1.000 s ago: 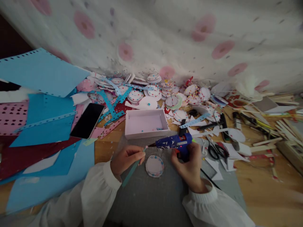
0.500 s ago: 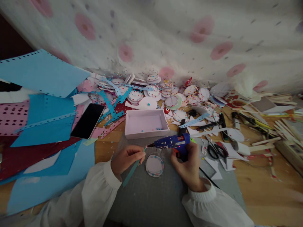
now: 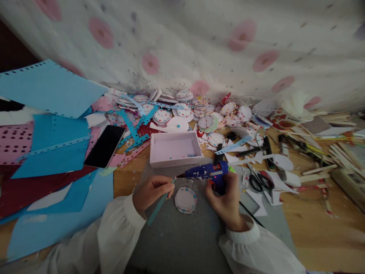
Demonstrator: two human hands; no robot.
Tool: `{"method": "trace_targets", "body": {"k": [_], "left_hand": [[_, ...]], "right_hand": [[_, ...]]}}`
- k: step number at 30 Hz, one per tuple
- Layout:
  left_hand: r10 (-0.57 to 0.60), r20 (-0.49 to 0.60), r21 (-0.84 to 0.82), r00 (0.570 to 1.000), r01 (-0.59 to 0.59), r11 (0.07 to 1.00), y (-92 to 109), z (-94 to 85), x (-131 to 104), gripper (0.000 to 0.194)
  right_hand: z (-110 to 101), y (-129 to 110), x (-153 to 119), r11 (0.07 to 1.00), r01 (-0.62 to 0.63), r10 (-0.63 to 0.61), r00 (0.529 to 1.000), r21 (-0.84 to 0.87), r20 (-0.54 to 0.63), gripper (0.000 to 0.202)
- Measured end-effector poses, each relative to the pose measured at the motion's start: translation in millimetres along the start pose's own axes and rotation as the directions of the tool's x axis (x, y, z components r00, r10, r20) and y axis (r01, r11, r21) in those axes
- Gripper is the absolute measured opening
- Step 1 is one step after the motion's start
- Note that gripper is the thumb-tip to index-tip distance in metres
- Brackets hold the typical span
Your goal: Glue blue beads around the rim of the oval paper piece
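Note:
My right hand (image 3: 225,199) grips a blue hot glue gun (image 3: 207,172) by its handle, nozzle pointing left. My left hand (image 3: 151,190) pinches a thin teal stick (image 3: 157,205), its upper tip touching the nozzle. Between both hands a round white paper disc (image 3: 185,199) with coloured dots along its rim lies on the grey mat (image 3: 182,236). A shallow white box (image 3: 175,148) with a few small beads inside stands just beyond the hands.
A black phone (image 3: 105,145) lies at the left on blue, pink and dark red paper sheets (image 3: 54,152). Several dotted paper discs (image 3: 182,110) pile up at the back by the spotted cloth. Scissors (image 3: 261,182), wooden sticks (image 3: 340,152) and scraps crowd the right.
The glue gun has shifted slightly left and up with my right hand. My left hand still holds the stick's tip at the nozzle.

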State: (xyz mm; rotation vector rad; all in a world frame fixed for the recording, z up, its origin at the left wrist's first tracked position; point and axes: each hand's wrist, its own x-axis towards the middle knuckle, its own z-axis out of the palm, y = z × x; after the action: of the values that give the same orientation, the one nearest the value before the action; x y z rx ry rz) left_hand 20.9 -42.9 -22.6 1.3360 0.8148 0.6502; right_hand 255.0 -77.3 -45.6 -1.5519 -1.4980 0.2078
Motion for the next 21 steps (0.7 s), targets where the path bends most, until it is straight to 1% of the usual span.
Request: {"method": "trace_targets", "body": {"k": [5,8,10,12,14,17,21], "left_hand": [[0.009,0.018,-0.020,1.000,-0.009,1.000,-1.8,-1.2,-0.2,0.038],[0.006,0.017,-0.030,1.000,-0.005,1.000,-2.5,-1.5,-0.2,0.038],[0.004,0.013,-0.035,1.000,-0.003,0.999,-2.8,-1.3,-0.2,0.038],[-0.005,0.006,-0.047,1.000,0.005,0.999,-3.4,-0.9,-0.2,0.038],[-0.017,-0.008,-0.064,1.000,0.016,0.998,-4.3,-0.5,-0.2,0.039],[-0.023,-0.024,-0.073,0.999,0.021,0.997,-5.6,-0.6,0.0,0.040],[-0.017,-0.032,-0.068,0.999,0.015,0.998,-5.3,-1.3,0.4,0.040]], "right_hand": [[-1.0,-0.6,1.1,0.999,0.023,-0.023,1.000,-0.043,-0.002,0.034],[-1.6,0.9,0.2,0.990,0.060,-0.061,0.998,-0.131,-0.007,0.035],[-2.6,2.0,-0.1,0.972,0.070,-0.082,0.996,-0.223,-0.042,0.037],[-5.8,3.0,1.4,0.957,0.032,-0.065,0.992,-0.287,-0.107,0.041],[-12.7,4.7,5.6,0.948,-0.052,-0.009,0.982,-0.313,-0.191,0.046],[-31.5,13.5,14.3,0.922,-0.160,0.058,0.958,-0.354,-0.282,0.051],[-61.1,41.4,17.2,0.897,-0.200,0.092,0.957,-0.395,-0.275,0.053]]}}
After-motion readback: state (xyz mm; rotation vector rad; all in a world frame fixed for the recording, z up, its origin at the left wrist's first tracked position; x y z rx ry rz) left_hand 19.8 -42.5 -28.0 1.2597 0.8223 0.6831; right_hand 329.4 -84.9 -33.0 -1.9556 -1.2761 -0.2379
